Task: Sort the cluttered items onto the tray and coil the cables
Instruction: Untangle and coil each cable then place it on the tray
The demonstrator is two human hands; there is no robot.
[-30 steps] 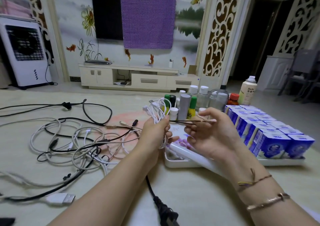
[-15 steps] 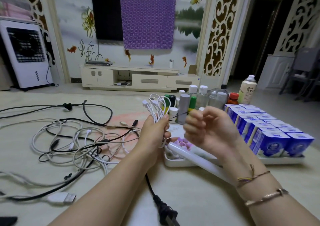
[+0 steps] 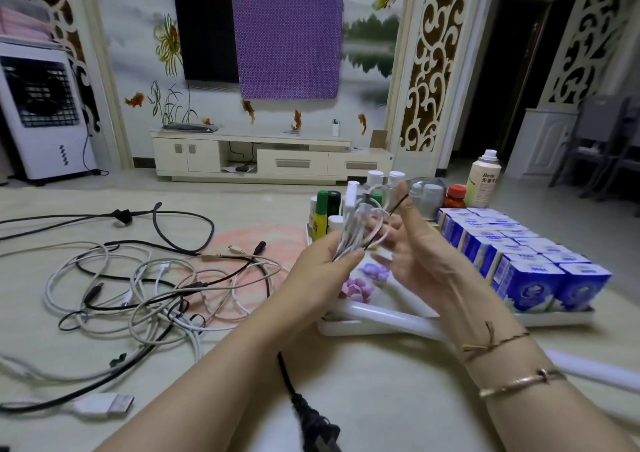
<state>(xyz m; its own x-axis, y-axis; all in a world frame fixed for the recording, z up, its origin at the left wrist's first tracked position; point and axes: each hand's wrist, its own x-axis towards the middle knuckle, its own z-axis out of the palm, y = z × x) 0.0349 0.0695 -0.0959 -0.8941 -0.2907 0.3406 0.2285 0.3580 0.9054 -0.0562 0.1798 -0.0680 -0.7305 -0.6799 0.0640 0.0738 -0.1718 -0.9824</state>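
Upright white cable bundle (image 3: pixel 360 229) is gripped by left hand (image 3: pixel 322 271); black tie (image 3: pixel 398 203) apparently pinched by right hand (image 3: pixel 415 254), alongside.

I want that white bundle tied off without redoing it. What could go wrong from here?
1. The left hand grips the coiled white cable only at its base; loops could spring apart before the thin black tie, held by the right hand, closes round them.
2. The hands work just above the tray; a jerk may topple the small bottles behind.
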